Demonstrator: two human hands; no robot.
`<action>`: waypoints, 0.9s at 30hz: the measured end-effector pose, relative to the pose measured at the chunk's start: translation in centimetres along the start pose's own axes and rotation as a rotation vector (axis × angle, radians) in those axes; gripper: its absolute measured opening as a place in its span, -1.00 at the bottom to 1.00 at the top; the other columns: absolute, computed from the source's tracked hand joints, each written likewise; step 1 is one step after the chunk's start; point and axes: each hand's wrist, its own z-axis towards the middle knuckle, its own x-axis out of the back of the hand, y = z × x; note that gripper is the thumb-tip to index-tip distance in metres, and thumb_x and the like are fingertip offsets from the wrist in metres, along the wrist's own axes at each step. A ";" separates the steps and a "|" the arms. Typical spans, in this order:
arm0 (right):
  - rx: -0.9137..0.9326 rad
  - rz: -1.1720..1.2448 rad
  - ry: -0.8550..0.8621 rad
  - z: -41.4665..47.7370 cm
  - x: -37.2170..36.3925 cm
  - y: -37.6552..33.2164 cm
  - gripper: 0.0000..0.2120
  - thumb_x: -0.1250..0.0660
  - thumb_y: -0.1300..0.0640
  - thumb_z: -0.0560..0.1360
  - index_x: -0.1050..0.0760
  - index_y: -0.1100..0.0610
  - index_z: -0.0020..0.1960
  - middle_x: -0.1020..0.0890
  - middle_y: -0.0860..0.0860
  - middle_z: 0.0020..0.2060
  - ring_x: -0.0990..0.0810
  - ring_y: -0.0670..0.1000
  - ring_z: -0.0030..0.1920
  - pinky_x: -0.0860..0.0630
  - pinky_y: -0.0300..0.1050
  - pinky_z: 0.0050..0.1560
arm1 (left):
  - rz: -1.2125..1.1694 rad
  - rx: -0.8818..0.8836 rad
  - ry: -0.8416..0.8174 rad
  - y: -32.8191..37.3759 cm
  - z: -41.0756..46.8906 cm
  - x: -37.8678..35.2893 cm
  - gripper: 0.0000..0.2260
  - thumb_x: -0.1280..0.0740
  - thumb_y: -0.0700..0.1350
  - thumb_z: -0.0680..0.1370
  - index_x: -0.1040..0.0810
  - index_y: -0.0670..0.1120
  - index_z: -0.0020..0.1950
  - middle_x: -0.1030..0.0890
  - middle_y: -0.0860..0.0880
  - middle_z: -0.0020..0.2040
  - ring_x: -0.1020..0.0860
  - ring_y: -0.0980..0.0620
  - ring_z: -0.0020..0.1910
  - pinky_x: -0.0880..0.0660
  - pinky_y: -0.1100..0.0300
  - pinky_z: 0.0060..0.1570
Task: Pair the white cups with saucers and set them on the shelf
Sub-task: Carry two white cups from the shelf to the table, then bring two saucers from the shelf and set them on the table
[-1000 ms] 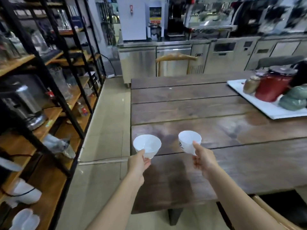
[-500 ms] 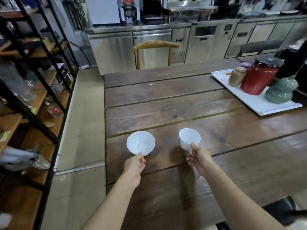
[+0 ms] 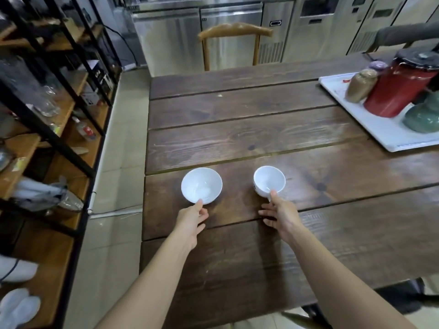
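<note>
Two white cups are low over or on the dark wooden table (image 3: 237, 138), near its left edge. My left hand (image 3: 192, 218) pinches the near rim of the wider left cup (image 3: 201, 185), thumb on the rim. My right hand (image 3: 280, 213) holds the right cup (image 3: 268, 180) at its near side, thumb on the rim, other fingers spread; this cup has a dark mark on its left wall. Whether the cups touch the table I cannot tell. No saucer is clearly visible near the cups.
A black-framed wooden shelf rack (image 3: 47, 138) runs along the left, holding glassware and white dishes (image 3: 19, 307). A white tray (image 3: 380, 129) with a red canister (image 3: 399, 91), jars and a green pot sits at the table's right. A wooden chair (image 3: 235, 32) stands behind the table.
The view has turned from the shelf rack to the table. Both hands carried the cups forward and down over the table's left part.
</note>
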 end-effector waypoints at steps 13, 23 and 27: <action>0.310 -0.440 0.226 -0.7 2.8 -3.0 -0.55 -0.28 -0.10 0.46 -0.38 0.22 0.17 -0.54 0.13 0.02 -0.52 0.16 0.03 -0.46 0.07 0.01 | 0.217 0.065 -0.003 1.5 -3.6 3.2 -0.61 -0.27 0.06 0.54 -0.44 -0.15 0.26 -0.54 -0.16 0.22 -0.55 -0.08 0.02 -0.46 -0.07 0.07; 0.961 -1.068 -0.050 -9.1 -4.0 -2.0 -0.28 -0.21 -0.29 0.43 -0.08 -0.06 0.49 -0.30 0.04 0.45 -0.22 0.07 0.45 -0.16 0.19 0.38 | 0.920 -0.607 0.582 0.1 -9.5 6.8 -0.42 -0.16 0.25 0.51 -0.27 0.02 0.47 -0.38 -0.05 0.45 -0.36 -0.11 0.39 -0.31 -0.07 0.35; 1.157 -1.195 -0.107 -12.5 -6.7 -0.9 -0.29 -0.17 -0.32 0.43 -0.09 -0.08 0.49 -0.29 0.02 0.46 -0.20 0.03 0.45 -0.12 0.12 0.39 | 0.956 -0.744 0.738 -1.6 -13.2 10.9 -0.41 -0.16 0.24 0.52 -0.24 -0.01 0.48 -0.31 -0.06 0.49 -0.28 -0.09 0.44 -0.24 -0.02 0.40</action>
